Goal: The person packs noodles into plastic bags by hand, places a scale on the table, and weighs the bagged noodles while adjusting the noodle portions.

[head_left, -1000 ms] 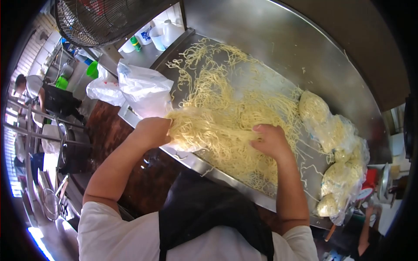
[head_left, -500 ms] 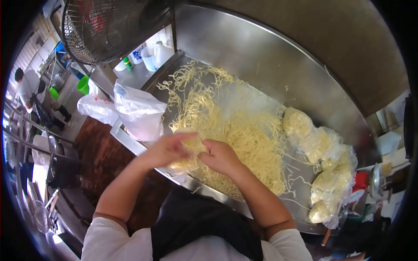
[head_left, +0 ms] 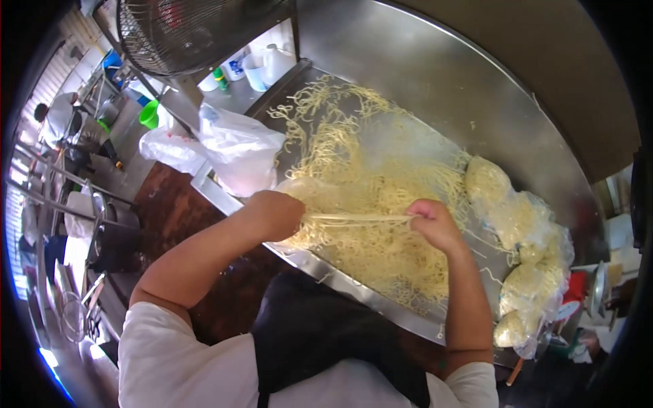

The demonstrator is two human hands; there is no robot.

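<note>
A pale, narrow strip is pulled taut between my two hands, level above the noodles. I cannot tell whether it is bag plastic, a band or noodle strands. My left hand is closed round its left end, back of the hand upward. At the other end, my right hand pinches the strip between thumb and fingers. Just behind my left hand shows a clear plastic bag with noodles, partly hidden by that hand. Below and beyond lies a wide heap of loose yellow noodles.
The noodles lie in a steel tray with a raised back wall. Filled clear bags of noodles line its right end. White plastic bags stand at the left rim. A fan hangs upper left; another person bends at far left.
My hands were close together at the bag; now they are wide apart, the right one moved rightward, with the strip stretched between them. The view has shifted. The other person has bent forward.
</note>
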